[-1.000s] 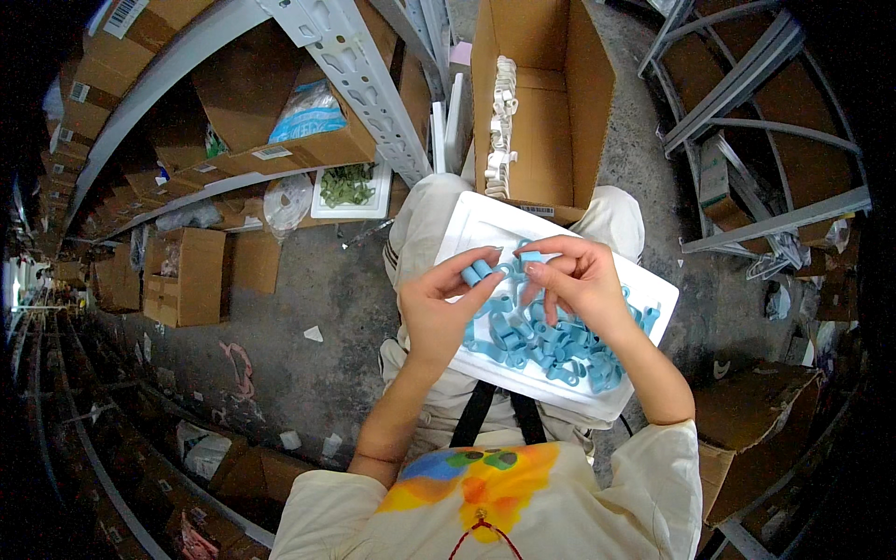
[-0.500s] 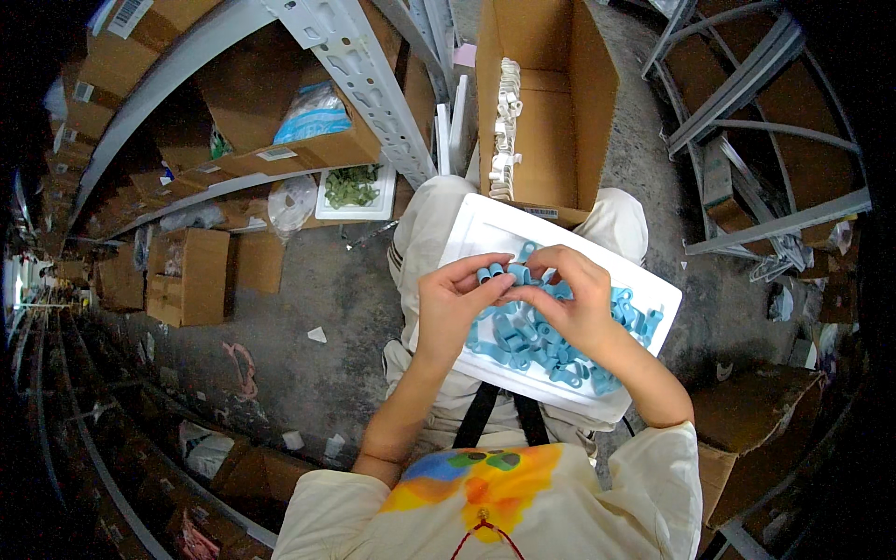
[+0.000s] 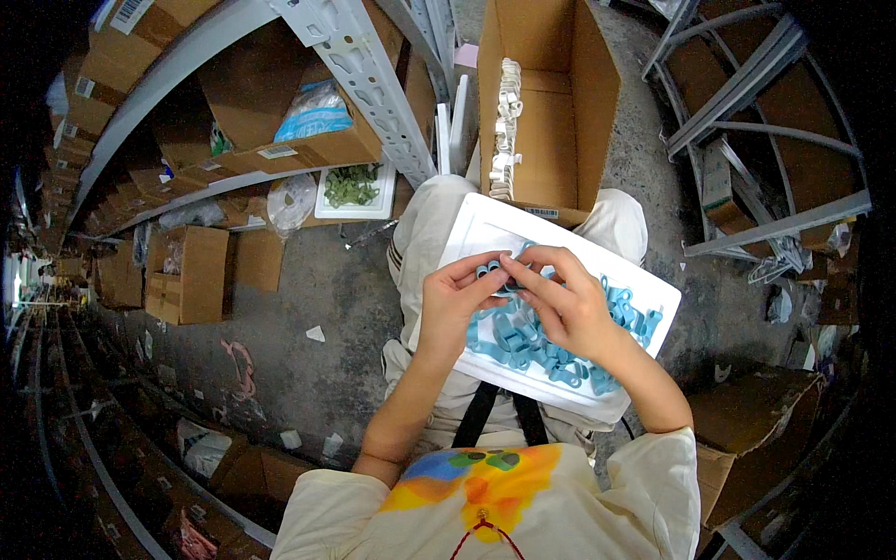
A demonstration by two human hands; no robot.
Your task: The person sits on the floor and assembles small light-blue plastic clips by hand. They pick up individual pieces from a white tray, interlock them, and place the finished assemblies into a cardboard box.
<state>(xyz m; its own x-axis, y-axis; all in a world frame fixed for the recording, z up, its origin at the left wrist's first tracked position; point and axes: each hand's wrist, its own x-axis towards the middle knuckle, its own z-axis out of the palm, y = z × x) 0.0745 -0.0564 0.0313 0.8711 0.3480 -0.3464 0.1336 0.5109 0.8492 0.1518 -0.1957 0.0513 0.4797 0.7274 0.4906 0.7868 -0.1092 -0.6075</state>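
A white tray [image 3: 457, 241] rests tilted across my lap, with many loose light-blue looped pieces [image 3: 513, 341] strewn in it. Over its left part my left hand [image 3: 455, 297] pinches a small row of these blue looped pieces [image 3: 484, 271] between thumb and fingers. From the other side my right hand [image 3: 569, 301] meets it, thumb and forefinger closed at the right end of the row. The fingers partly cover what lies between them, so how the pieces join cannot be seen.
A tall open carton [image 3: 546, 135] stands just past my knees, white looped pieces [image 3: 506, 131] lined along its left wall. Left of me, a shelf post [image 3: 359, 84] rises near a tray of green pieces [image 3: 353, 187]. Another carton [image 3: 761, 420] sits at the right.
My right hand has shifted slightly left, its fingers now covering the right end of the blue row. My left hand keeps its hold almost in place.
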